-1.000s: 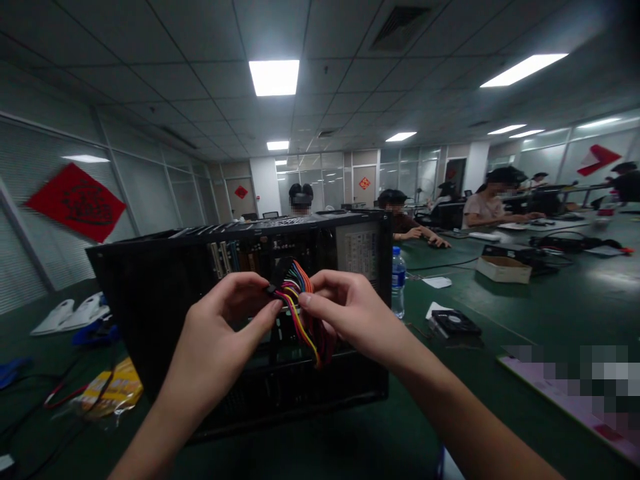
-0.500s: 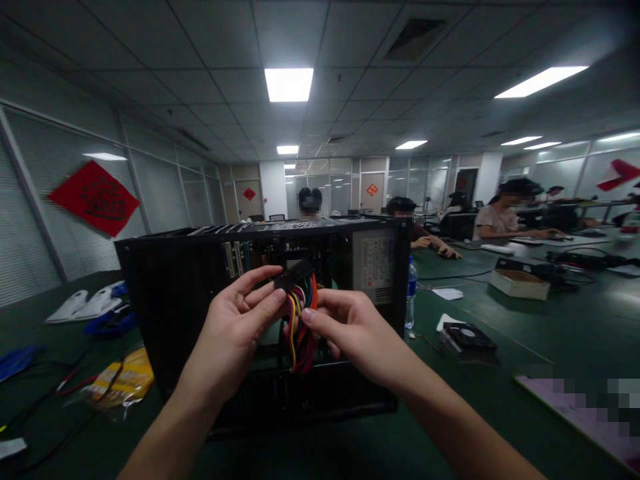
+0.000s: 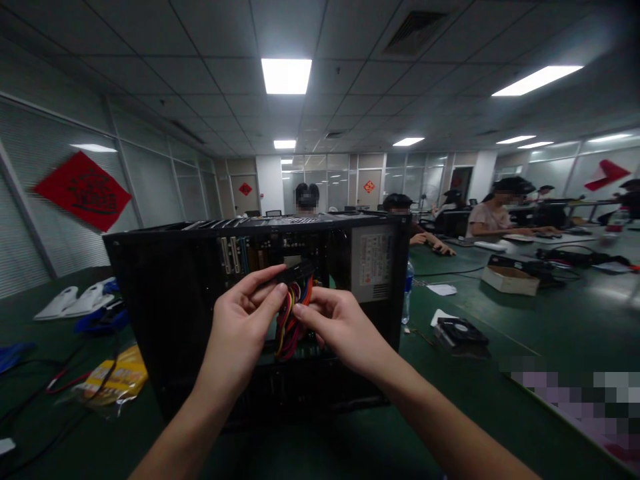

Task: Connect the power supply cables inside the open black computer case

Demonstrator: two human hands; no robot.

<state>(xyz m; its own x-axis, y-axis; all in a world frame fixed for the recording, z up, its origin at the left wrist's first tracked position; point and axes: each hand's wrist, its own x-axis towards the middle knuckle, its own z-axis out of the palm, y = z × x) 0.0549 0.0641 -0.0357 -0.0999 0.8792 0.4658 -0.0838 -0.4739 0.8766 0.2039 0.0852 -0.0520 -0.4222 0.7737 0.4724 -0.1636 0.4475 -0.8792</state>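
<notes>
An open black computer case (image 3: 150,320) stands in front of me, its side facing me. My left hand (image 3: 246,310) is closed on a long black power connector (image 3: 299,271), held at the case's opening. Coloured wires (image 3: 286,333), yellow, red, orange and blue among them, hang from that connector in a bundle. My right hand (image 3: 336,323) pinches these wires just below the connector. Behind the hands, expansion slots (image 3: 233,255) show on the motherboard, and the grey power supply (image 3: 373,263) with its label fills the upper right of the case. Whether the connector touches the board is hidden.
Right of the case stand a water bottle (image 3: 408,293), a black boxed part (image 3: 461,335) and a small open carton (image 3: 510,279). On the left lie a yellow packet (image 3: 116,377), cables and a blue item (image 3: 103,319). Several people sit farther back.
The connector and both hands have tipped slightly, with the wires now bunched closer under the connector. The view has shifted a little. Both hands keep their hold.
</notes>
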